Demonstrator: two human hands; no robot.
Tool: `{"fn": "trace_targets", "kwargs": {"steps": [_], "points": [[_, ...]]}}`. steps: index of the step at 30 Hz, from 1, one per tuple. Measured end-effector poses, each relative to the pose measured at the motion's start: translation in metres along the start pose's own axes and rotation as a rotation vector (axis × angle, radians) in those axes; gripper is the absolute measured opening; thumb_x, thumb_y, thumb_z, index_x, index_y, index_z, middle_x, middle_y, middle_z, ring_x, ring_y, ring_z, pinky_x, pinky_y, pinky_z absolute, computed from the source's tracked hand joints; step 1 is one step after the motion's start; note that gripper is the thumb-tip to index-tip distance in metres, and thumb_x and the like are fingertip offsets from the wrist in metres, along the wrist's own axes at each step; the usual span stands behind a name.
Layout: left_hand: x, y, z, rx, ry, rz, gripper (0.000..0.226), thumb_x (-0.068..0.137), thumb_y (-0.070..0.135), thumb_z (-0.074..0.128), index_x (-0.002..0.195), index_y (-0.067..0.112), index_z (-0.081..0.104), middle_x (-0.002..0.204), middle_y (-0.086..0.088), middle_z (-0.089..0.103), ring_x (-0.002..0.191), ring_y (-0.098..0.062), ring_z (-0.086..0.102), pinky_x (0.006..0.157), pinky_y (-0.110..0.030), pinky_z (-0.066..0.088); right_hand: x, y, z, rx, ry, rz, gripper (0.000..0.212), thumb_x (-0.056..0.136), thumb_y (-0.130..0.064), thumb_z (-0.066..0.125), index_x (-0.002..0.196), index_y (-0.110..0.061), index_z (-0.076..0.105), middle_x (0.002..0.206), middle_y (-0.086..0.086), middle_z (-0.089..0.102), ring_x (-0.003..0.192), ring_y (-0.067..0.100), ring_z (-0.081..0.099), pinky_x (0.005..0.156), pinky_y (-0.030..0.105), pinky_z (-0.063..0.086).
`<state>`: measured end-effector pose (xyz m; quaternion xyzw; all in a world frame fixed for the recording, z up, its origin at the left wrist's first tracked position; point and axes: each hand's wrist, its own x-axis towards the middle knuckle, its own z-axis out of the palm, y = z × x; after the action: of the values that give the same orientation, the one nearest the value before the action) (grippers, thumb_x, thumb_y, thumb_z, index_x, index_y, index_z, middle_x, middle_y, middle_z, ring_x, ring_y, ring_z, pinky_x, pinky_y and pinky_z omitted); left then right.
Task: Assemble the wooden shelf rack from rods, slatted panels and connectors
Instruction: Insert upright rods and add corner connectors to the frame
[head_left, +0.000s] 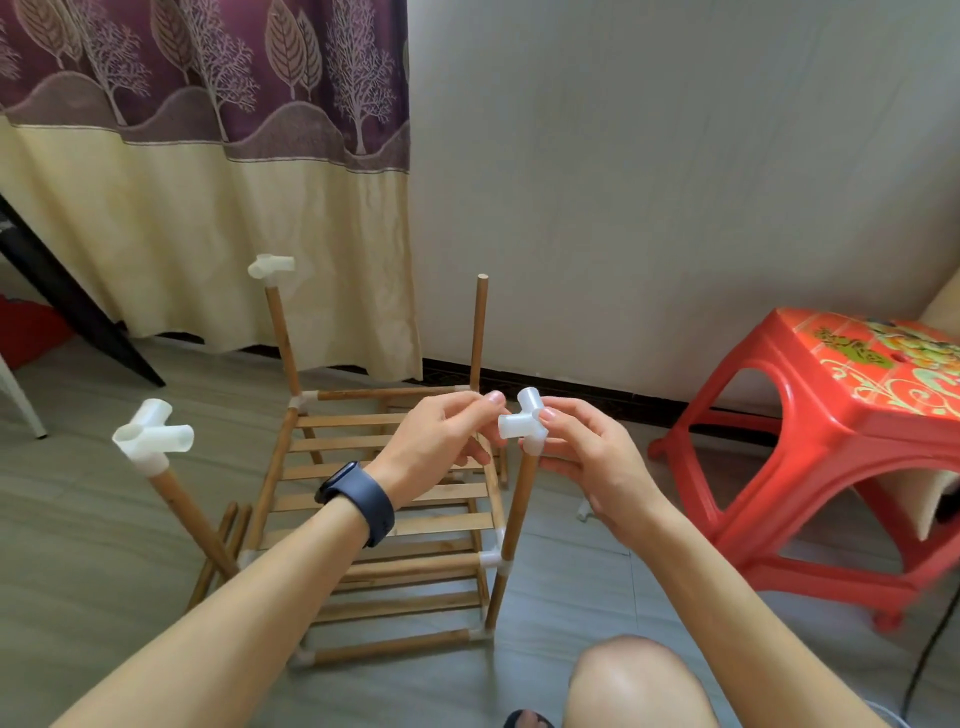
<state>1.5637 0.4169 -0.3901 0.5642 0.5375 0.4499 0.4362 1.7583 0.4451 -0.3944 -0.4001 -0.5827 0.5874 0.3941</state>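
Connector (524, 418) atop rod (514, 525): right hand (592, 467) grip pinches it; left hand (441, 436) grip curled beside, hold unclear.

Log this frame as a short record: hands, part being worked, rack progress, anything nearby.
right hand: holds connector on near-right rod
left hand: pinches its side socket
capped uprights: three
bare upright: far-right rod
slatted panels: two tiers fitted
nearby: red stool; spare rods on floor
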Motion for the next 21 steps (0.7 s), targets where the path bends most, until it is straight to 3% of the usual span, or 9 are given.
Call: {"fn": "trace_targets", "kwargs": {"steps": [2, 5, 7, 10, 12, 14, 17, 21], "points": [[0.006, -0.017, -0.002, 0.08, 0.066, -0.089, 0.035, 0.104, 0.045, 0.043, 0.101, 0.021, 0.068, 0.092, 0.005, 0.07, 0.087, -0.012, 0.066, 0.071, -0.023, 0.048, 0.003, 0.005, 0.003, 0.036, -0.028, 0.024, 0.034, 0.101, -0.033, 0.053, 0.12, -0.008, 0.065, 0.108, 0.011, 0.074, 0.103, 0.028, 0.071, 0.091, 0.037, 0.055], [0.014, -0.061, 0.0, 0.442, 0.05, -0.253, 0.033, 0.105, 0.049, 0.036, 0.118, 0.026, 0.056, 0.113, 0.006, 0.062, 0.102, -0.013, 0.058, 0.081, -0.025, 0.046, 0.006, 0.01, 0.011, 0.082, -0.121, 0.064, 0.059, 0.092, -0.051, 0.041, 0.113, -0.003, 0.067, 0.1, 0.015, 0.075, 0.098, 0.03, 0.071, 0.093, 0.038, 0.051], [0.021, -0.099, 0.003, 0.739, -0.038, -0.409, 0.051, 0.103, 0.056, 0.032, 0.14, 0.025, 0.047, 0.137, -0.005, 0.055, 0.121, -0.024, 0.052, 0.101, -0.039, 0.044, 0.008, 0.011, 0.019, 0.071, -0.141, 0.045, 0.064, 0.089, -0.063, 0.04, 0.093, -0.006, 0.069, 0.083, 0.012, 0.071, 0.083, 0.028, 0.069, 0.085, 0.032, 0.053], [0.024, -0.145, 0.011, 0.93, -0.099, -0.605, 0.069, 0.099, 0.066, 0.024, 0.158, 0.031, 0.02, 0.165, -0.013, 0.019, 0.15, -0.037, 0.016, 0.121, -0.054, 0.017, 0.01, 0.018, 0.032, 0.021, -0.124, -0.047, 0.064, 0.081, -0.07, 0.047, 0.056, -0.012, 0.05, 0.06, 0.013, 0.044, 0.059, 0.023, 0.045, 0.064, 0.026, 0.041], [0.016, -0.161, 0.021, 0.974, -0.148, -0.66, 0.073, 0.096, 0.072, 0.02, 0.158, 0.039, 0.002, 0.168, -0.008, -0.006, 0.153, -0.036, -0.004, 0.122, -0.06, 0.004, 0.012, 0.025, 0.039, 0.056, -0.112, -0.096, 0.058, 0.079, -0.064, 0.047, 0.05, -0.015, 0.039, 0.052, 0.004, 0.032, 0.052, 0.015, 0.033, 0.054, 0.023, 0.032], [0.008, -0.173, 0.033, 1.097, -0.161, -0.66, 0.078, 0.092, 0.078, 0.017, 0.156, 0.044, -0.013, 0.164, -0.005, -0.025, 0.152, -0.035, -0.017, 0.118, -0.064, -0.004, 0.014, 0.033, 0.043, 0.09, -0.078, -0.137, 0.051, 0.08, -0.059, 0.047, 0.047, -0.021, 0.038, 0.049, -0.004, 0.031, 0.048, 0.011, 0.03, 0.051, 0.02, 0.029], [0.005, -0.18, 0.04, 1.15, -0.113, -0.635, 0.085, 0.086, 0.085, 0.013, 0.152, 0.045, -0.022, 0.159, -0.005, -0.035, 0.149, -0.035, -0.027, 0.115, -0.066, -0.011, 0.017, 0.038, 0.049, 0.101, -0.002, -0.197, 0.045, 0.084, -0.055, 0.048, 0.045, -0.032, 0.04, 0.048, -0.009, 0.034, 0.047, 0.008, 0.03, 0.05, 0.021, 0.03], [0.002, -0.185, 0.037, 1.155, -0.122, -0.619, 0.084, 0.086, 0.085, 0.013, 0.151, 0.046, -0.024, 0.154, -0.003, -0.041, 0.147, -0.034, -0.03, 0.116, -0.066, -0.012, 0.014, 0.043, 0.056, 0.032, 0.069, -0.267, 0.048, 0.09, -0.06, 0.049, 0.053, -0.03, 0.04, 0.051, -0.008, 0.035, 0.051, 0.012, 0.033, 0.053, 0.03, 0.031]]}}
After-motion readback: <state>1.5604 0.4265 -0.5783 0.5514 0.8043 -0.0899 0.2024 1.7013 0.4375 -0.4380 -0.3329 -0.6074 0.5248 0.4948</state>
